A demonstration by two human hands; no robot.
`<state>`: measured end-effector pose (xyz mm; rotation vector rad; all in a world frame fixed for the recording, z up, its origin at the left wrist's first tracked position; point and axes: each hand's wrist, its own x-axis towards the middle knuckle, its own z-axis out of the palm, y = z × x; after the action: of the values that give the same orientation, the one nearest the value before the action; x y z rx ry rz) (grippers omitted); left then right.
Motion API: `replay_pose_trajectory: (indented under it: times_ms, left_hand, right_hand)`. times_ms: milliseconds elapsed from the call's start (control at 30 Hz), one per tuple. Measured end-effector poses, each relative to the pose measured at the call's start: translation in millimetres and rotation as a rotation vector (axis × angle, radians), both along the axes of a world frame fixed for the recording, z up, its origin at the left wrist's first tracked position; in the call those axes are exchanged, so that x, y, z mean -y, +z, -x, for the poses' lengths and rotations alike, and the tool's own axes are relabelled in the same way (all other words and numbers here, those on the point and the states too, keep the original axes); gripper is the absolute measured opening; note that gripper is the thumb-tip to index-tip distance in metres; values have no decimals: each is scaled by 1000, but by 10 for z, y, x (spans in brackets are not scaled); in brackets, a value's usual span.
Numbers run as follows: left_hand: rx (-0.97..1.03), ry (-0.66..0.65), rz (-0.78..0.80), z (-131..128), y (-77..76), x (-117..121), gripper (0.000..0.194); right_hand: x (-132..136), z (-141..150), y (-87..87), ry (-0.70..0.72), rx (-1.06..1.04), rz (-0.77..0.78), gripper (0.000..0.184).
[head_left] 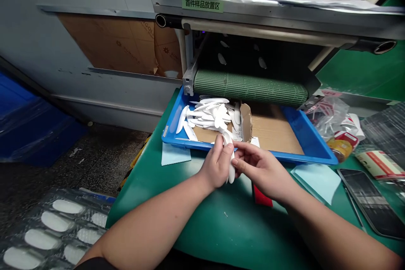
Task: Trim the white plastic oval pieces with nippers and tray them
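Observation:
My left hand [217,164] is closed around a small stack of flat white oval plastic pieces [230,164], held upright over the green table [228,223]. My right hand [257,168] pinches the same stack from the right side with thumb and fingers. Just behind the hands, a blue tray [311,139] lined with brown cardboard holds a loose pile of the same white pieces [209,114] in its left part. The tray sits under the end of a green ribbed conveyor belt [249,86].
A phone [368,200] lies at the right, with tape rolls [378,162] and plastic bags [329,114] behind it. Pale blue sheets [318,179] lie by the tray. A clear blister tray with white pieces [53,223] sits at lower left. A metal shelf [268,10] overhangs the conveyor.

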<state>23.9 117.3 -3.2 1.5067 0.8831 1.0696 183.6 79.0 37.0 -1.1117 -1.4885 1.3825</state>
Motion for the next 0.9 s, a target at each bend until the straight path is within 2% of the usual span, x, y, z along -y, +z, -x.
replay_pose_trajectory:
  times_ms: [167,233,467,600,700,833,900]
  left_hand:
    - [-1,51,-112,-2,39,34,23]
    - [3,52,-117,1,43,35,23]
    - [30,6,-82,3,51,59,27]
    - [62,8,-39,-16,70,71,31]
    - [71,-5,-29,-28,47,58,33]
    - [86,-11,21,-34,-7,26,38]
    - [-7,-23,36,-47,15,48,44]
  right_hand:
    - [83,87,10,-148,129,-131,36]
    - [108,103,12,-168,137,-124,35]
    - [113,117,-23,-141,135,-139,35]
    - [94,96,-23,-53,74,-62,41]
    - [55,74,-12,-47,83,-31,40]
    - [29,-77,26,-11,135,-16,40]
    - [47,-229,56,-74,215,-92,37]
